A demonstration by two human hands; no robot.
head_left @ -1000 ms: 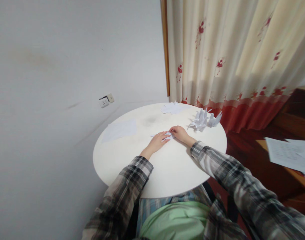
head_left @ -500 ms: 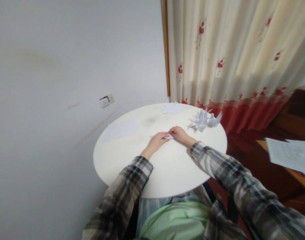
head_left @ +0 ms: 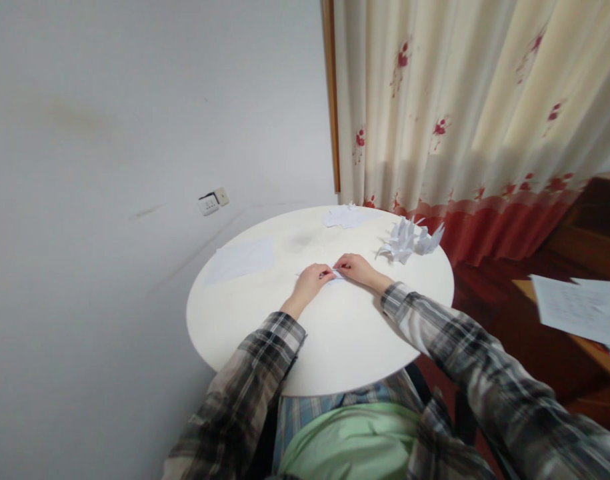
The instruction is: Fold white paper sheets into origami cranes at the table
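A small piece of folded white paper (head_left: 336, 275) lies on the round white table (head_left: 335, 340), between my two hands. My left hand (head_left: 311, 280) is closed on its left part, thumb and fingers pinching it. At its far right edge my right hand (head_left: 355, 265) also pinches the paper, with the fingertips bent in. Much of the paper is hidden under the fingers, so its exact folded shape cannot be made out.
Pointed folded-paper pieces (head_left: 403, 241) stand heaped at the table's right edge. Flat white sheets (head_left: 242, 259) lie at the left, and more paper (head_left: 349, 216) at the back. A wall is on the left, a curtain (head_left: 435, 147) behind, and written sheets (head_left: 575, 307) lie at the right.
My left fingers have drawn back slightly to the left and now pinch the paper. My right hand has shifted a little left, and more of the paper's near side shows.
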